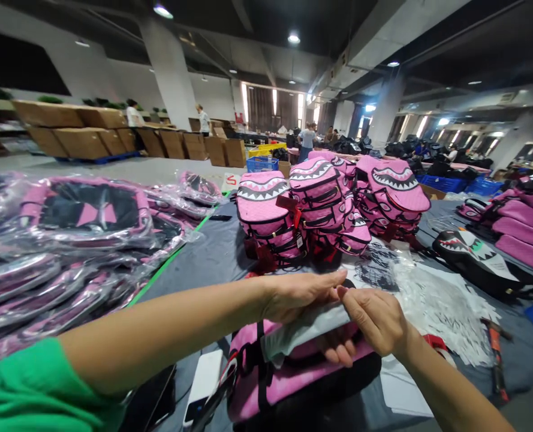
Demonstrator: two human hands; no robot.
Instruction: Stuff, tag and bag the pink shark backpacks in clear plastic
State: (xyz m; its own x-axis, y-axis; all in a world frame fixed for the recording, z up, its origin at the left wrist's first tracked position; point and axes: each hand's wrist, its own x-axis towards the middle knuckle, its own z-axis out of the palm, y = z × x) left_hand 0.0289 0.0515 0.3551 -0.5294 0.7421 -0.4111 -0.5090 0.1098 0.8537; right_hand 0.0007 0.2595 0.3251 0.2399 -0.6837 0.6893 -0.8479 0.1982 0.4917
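A pink backpack (252,390) with black straps lies directly in front of me on the table. Over it, a frosted plastic bag (302,333) is bunched up between my two hands. My left hand (297,294) reaches across from the left, its upper fingers fairly straight along the bag's top edge. With bent fingers, my right hand (376,318) pinches the bag's right end, close to the left fingertips. More fingertips show below the bag; which hand they belong to is hard to tell. What is inside the bag, if anything, is hidden.
Stacked pink backpacks (266,204) with shark-mouth flaps stand ahead. Plastic-wrapped backpacks (90,210) are piled left. At right lie clear plastic bags (441,306), a black shark-mouth bag (482,264), a tape roll (439,345) and a red-handled tool (495,354). A white device (205,381) sits near me.
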